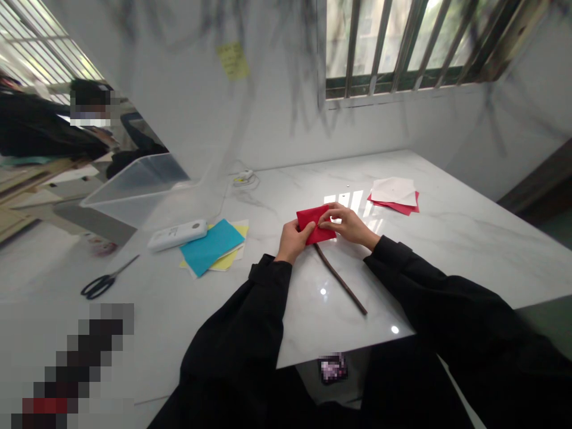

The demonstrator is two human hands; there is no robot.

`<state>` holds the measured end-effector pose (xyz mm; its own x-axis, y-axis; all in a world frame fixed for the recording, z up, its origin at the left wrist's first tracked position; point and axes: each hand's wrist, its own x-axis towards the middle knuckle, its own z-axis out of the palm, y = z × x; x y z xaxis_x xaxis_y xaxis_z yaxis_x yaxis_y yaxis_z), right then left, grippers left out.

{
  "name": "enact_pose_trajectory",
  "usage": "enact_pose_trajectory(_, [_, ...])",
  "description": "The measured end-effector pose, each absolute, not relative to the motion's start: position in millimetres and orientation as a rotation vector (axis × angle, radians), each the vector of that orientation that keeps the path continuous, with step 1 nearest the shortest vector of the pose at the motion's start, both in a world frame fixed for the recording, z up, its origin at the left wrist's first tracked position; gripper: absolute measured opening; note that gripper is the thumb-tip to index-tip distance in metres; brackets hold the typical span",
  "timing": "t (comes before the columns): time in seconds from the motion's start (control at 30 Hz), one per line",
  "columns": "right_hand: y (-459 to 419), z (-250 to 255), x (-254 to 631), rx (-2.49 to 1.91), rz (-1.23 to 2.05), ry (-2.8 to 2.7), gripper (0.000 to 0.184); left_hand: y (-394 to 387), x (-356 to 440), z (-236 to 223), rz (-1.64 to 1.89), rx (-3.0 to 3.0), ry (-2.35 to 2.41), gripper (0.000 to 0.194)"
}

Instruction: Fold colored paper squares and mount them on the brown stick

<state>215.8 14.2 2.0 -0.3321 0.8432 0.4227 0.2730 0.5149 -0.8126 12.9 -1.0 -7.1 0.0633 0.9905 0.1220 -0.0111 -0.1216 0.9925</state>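
Near the middle of the marble-patterned table, a red sheet (pixel 313 217) is held up between both hands; whether it is paper or felt I cannot tell. My left hand (pixel 295 239) grips its lower left side, thumb on top. The fingers of my right hand (pixel 346 225) pinch at the sheet's right part; anything small between the fingertips is hidden. A thin brown stick (pixel 342 281) lies on the table below, its upper end reaching under the red sheet.
Left are blue and yellow sheets (pixel 213 247), a white oblong device (pixel 177 235), black-handled scissors (pixel 105 285) and a clear plastic bin (pixel 134 190). White and red sheets (pixel 394 193) lie right. A cable (pixel 245 176) rests by the wall. A person (pixel 40 122) is at far left.
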Motion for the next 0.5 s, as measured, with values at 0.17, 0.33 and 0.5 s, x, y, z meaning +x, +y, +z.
enact_pose_trajectory(0.17, [14.2,2.1,215.8,-0.954,0.867,-1.832,0.019,-1.3,13.1,-6.5,1.243,1.313,1.076,0.047])
enact_pose_trajectory(0.33, [14.0,1.6,212.9,-0.976,0.958,-1.764,0.024,-1.7,14.5,-4.9,1.229,1.291,1.014,0.053])
enact_pose_trajectory(0.5, [11.0,3.5,207.9,-0.982,1.011,-1.683,0.033,-2.4,15.3,-1.2,1.229,1.288,0.975,0.058])
